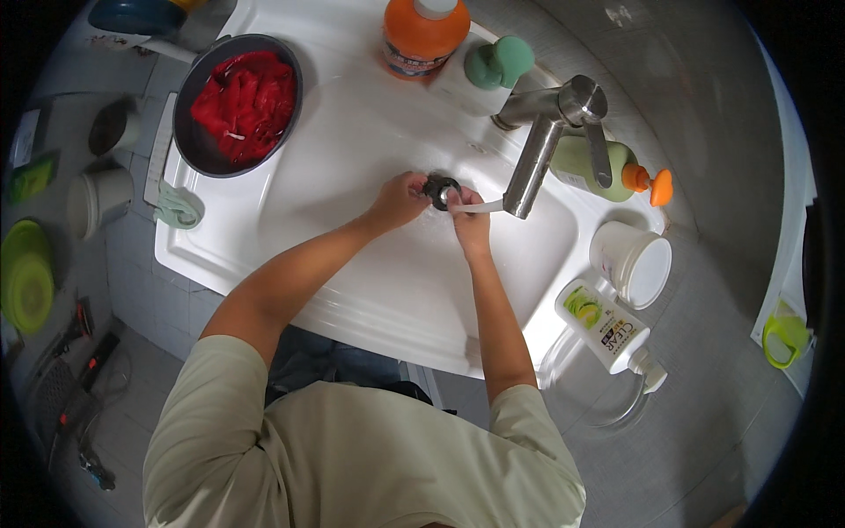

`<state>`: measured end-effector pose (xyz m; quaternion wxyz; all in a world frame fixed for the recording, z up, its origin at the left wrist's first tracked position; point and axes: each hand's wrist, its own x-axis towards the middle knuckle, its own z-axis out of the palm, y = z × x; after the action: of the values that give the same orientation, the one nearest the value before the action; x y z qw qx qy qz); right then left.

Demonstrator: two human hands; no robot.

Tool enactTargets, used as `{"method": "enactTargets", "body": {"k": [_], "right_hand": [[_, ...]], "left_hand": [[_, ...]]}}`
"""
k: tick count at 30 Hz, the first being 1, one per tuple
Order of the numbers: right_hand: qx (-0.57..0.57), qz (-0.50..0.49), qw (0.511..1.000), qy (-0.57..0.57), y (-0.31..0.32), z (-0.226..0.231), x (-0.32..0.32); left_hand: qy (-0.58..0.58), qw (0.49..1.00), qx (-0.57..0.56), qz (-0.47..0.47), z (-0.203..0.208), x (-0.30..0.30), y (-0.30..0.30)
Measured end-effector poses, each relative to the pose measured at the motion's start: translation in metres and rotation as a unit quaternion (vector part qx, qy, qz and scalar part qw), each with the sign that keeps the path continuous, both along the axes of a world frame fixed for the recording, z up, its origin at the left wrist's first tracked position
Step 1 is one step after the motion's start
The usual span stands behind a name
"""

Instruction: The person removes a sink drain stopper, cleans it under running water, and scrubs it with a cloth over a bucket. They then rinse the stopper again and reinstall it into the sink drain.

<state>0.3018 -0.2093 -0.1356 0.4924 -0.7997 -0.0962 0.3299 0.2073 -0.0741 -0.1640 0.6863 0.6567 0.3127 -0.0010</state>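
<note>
Over the white washbasin [343,246], my two hands meet around a small black round part [431,188] with a pale, shiny centre; its exact kind is too small to make out. My left hand [403,198] pinches its left side with bent fingers. On the other side, my right hand [472,227] is closed on its right edge. Water [484,208] runs from the metal tap [533,163] onto the part and my right fingers, with splashes below. My fingers partly hide the part.
A dark grey basin [182,132] with wet red cloth stands at the far left, near a pale green cloth [179,208]. An orange bottle [426,40] and pump bottles [498,63] stand behind. A white tub [647,268] and white bottle [603,326] sit at the right.
</note>
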Motion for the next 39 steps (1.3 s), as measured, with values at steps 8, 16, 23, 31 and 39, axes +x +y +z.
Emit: {"method": "enactTargets", "body": {"k": [8, 16, 23, 31, 39], "right_hand": [[-0.065, 0.043, 0.99, 0.115, -0.001, -0.018, 0.022], [-0.183, 0.114, 0.975, 0.049, 0.012, -0.011, 0.026], [-0.038, 0.012, 0.998, 0.051, -0.005, -0.013, 0.015], [0.173, -0.161, 0.965, 0.114, 0.005, 0.234, 0.034], [0.186, -0.149, 0.965, 0.109, 0.025, 0.242, 0.052]], "left_hand": [[0.174, 0.98, -0.09, -0.017, 0.014, 0.006, 0.018], [0.174, 0.984, -0.007, -0.037, 0.028, 0.011, 0.018], [0.159, 0.984, 0.036, -0.079, 0.02, 0.002, 0.015], [0.109, 0.989, 0.067, -0.075, 0.106, -0.083, 0.02], [0.03, 0.984, 0.163, 0.061, 0.198, -0.182, 0.047]]}}
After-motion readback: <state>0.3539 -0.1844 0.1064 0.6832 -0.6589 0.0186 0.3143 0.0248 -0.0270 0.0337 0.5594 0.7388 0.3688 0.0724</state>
